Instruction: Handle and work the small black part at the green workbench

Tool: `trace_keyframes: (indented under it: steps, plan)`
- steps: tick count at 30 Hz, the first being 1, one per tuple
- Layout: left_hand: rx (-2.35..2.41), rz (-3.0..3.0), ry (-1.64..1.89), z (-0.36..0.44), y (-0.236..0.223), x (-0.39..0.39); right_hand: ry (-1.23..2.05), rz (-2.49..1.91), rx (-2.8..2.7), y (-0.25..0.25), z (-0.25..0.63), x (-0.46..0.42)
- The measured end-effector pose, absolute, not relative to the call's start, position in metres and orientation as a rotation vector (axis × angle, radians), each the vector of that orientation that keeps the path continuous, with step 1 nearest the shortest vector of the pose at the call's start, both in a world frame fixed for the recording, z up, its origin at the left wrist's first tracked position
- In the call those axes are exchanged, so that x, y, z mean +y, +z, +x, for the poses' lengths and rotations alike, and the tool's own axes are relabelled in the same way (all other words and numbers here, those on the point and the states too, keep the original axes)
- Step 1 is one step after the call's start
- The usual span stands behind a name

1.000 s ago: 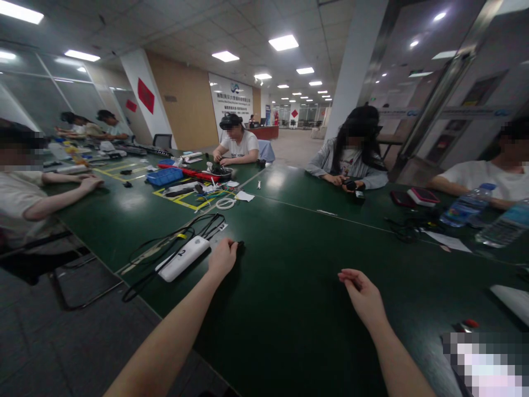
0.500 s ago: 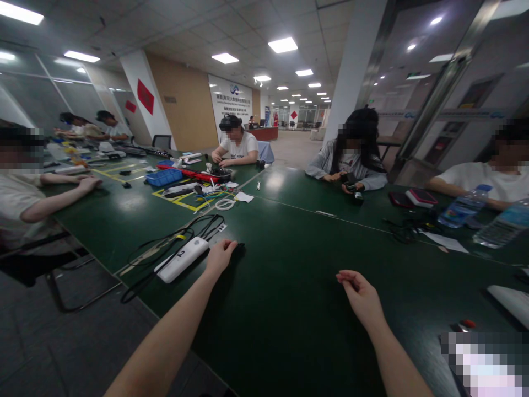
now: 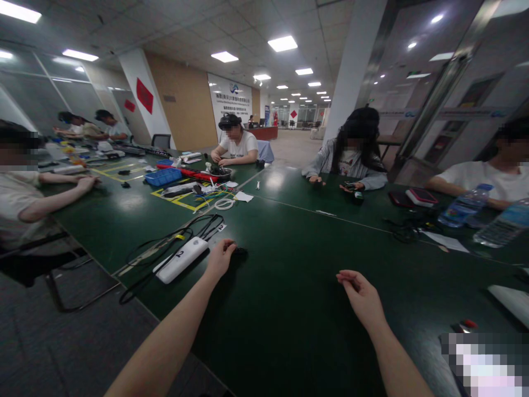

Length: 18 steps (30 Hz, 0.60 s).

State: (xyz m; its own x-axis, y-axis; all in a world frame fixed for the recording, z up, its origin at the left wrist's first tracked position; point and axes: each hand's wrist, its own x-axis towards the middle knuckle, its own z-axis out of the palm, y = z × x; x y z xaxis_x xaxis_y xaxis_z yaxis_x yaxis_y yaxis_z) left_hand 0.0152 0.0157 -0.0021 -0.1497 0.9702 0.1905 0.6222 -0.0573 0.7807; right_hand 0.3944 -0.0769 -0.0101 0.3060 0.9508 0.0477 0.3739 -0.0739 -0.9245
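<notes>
The left hand (image 3: 219, 258), right hand (image 3: 364, 293) and forearms (image 3: 176, 330) are bare.

I am in an office: beyond my broad dark-green table (image 3: 289, 264) I see square white ceiling lights (image 3: 282, 43), a white lettered wall sign (image 3: 231, 105) and a long red desk (image 3: 265, 134).

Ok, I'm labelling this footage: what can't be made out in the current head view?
Head view: dark object at the left hand, too small and dark to identify.
Head view: inside of the right hand, hidden by its curl.
Head view: white object, cut off by right edge.
</notes>
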Motion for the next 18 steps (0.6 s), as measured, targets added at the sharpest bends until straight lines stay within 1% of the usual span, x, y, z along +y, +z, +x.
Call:
trace_keyframes:
  steps: [5, 10, 18]
  plan:
    - [1.58, 1.733, 1.037, 0.0091, -0.0031, 0.0169, 0.774, -1.651, -1.196, -0.0044, 0.3924, -0.0797]
    - [1.478, 1.765, 0.947, 0.005, -0.0022, 0.0143, 0.769, -1.654, -1.197, 0.0001, 0.3898, -0.082]
    - [1.562, 1.842, 0.973, 0.014, -0.0047, 0.0094, 0.781, -1.634, -1.212, -0.006, 0.3933, -0.0799]
